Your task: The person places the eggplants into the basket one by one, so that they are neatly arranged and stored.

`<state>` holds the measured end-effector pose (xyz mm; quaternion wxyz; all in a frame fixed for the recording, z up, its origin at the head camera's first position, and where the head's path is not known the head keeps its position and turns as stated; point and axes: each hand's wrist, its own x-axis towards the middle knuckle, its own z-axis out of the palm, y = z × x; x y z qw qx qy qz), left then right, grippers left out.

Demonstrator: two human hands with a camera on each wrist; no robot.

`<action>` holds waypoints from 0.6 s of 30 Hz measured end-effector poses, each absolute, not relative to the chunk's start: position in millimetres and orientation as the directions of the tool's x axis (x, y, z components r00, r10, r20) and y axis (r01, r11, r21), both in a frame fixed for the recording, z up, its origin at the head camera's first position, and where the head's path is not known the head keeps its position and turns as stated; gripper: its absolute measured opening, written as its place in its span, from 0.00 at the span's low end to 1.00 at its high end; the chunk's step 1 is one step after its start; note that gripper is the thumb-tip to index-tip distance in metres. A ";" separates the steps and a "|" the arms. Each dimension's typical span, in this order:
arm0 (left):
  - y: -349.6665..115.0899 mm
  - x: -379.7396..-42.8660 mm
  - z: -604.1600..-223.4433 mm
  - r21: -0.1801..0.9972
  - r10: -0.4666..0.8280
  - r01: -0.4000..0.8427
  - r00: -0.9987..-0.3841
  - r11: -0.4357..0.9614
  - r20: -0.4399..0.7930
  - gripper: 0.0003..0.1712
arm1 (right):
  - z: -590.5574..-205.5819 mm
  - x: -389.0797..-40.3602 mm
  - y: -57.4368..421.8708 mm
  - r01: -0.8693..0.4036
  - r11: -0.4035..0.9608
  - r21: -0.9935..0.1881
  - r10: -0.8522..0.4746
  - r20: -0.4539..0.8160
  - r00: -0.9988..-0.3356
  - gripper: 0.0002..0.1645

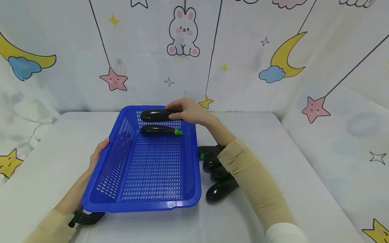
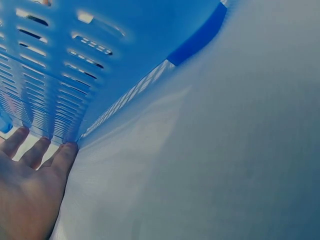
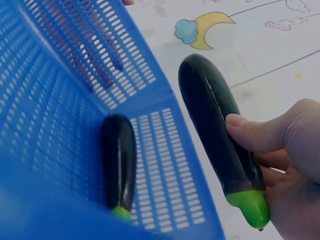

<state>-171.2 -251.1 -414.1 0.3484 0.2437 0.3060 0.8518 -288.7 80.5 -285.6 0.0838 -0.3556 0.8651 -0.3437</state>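
My right hand (image 1: 189, 110) holds a dark eggplant (image 1: 155, 115) above the far end of a blue perforated basket (image 1: 139, 206). In the right wrist view, the thumb (image 3: 255, 132) lies along this eggplant (image 3: 212, 112) near its green stem end. A second eggplant (image 1: 159, 130) lies inside the basket, its green stem pointing right. My left hand (image 1: 98, 153) touches the basket's left side. Extended fingers (image 2: 62, 157) meet the slotted blue wall in the left wrist view; the thumb is hard to make out there.
Several more eggplants (image 1: 222, 190) lie on the white table (image 1: 258, 135) to the basket's right, partly hidden by my right forearm. Dark wrist devices (image 1: 88, 217) are on both wrists. A white curtain (image 1: 146, 50) with printed cartoons hangs behind the table.
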 end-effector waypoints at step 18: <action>-249.8 -168.2 -409.9 0.755 0.731 -0.375 -0.654 -0.539 0.197 0.38 | -314.4 -295.3 35.7 -0.452 0.514 -0.729 -0.632 0.035 -0.775 0.21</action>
